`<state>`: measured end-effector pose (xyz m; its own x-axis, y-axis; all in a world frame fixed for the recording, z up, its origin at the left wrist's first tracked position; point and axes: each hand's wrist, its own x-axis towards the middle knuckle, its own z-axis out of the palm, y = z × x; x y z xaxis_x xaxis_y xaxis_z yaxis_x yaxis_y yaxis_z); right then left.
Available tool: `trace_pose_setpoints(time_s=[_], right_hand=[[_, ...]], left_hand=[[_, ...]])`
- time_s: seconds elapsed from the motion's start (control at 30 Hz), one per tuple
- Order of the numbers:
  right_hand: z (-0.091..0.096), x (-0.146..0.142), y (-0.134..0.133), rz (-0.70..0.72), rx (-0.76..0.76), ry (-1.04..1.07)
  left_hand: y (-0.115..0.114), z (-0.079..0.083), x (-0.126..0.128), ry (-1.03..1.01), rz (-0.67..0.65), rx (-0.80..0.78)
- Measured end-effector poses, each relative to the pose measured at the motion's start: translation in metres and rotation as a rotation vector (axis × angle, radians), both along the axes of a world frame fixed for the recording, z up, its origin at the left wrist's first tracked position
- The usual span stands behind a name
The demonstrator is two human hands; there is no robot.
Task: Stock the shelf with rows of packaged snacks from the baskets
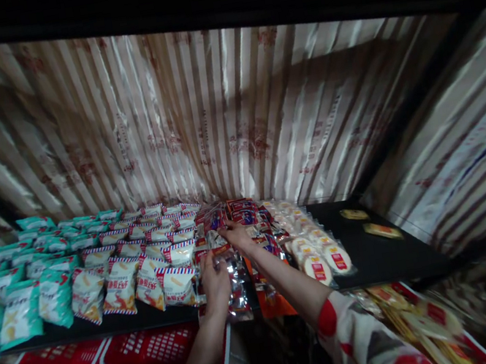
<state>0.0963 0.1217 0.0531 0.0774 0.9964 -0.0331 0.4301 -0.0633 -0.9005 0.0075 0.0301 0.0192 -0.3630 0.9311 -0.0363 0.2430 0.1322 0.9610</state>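
In the middle of the black shelf, my left hand (215, 280) has its fingers curled at the edge of a shiny snack packet (237, 282) near the front. My right hand (236, 236) reaches further back, fingers bent down and closed on a dark red snack packet (219, 240). Its fingertips are blurred and partly hidden. Behind them lie more dark red and purple packets (243, 212). Orange packets (276, 304) stick out at the front edge under my right forearm.
Left of my hands stand rows of striped white snack bags (176, 285) and teal bags (17, 313). Round pale crackers in clear wrap (316, 268) lie to the right, then two flat packets (382, 231). Red baskets (146, 359) sit below; a curtain (195, 121) hangs behind.
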Motion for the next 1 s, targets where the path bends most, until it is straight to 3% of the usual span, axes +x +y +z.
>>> trace_pose_setpoints(time_s=[0.17,0.37,0.57,0.7,0.8,1.0], right_hand=[[-0.007,-0.008,0.008,-0.025,-0.052,-0.305],[0.0,-0.012,0.004,0.051,0.039,-0.583],[0.005,-0.019,-0.011,0.047,0.049,-0.819],[0.002,-0.017,-0.018,0.05,0.249,-0.87],[-0.006,-0.013,-0.017,0.154,0.414,-0.85],[-0.02,-0.003,-0.015,0.224,0.481,-0.692]], left_hand=[[-0.007,-0.008,0.0,0.229,-0.094,-0.007],[-0.008,-0.011,-0.004,0.461,-0.06,0.069],[-0.007,-0.02,-0.004,0.542,-0.049,0.138],[-0.007,-0.025,-0.003,0.542,-0.018,0.194],[-0.006,-0.026,-0.003,0.536,-0.023,0.197],[-0.007,-0.025,-0.003,0.611,-0.038,0.244]])
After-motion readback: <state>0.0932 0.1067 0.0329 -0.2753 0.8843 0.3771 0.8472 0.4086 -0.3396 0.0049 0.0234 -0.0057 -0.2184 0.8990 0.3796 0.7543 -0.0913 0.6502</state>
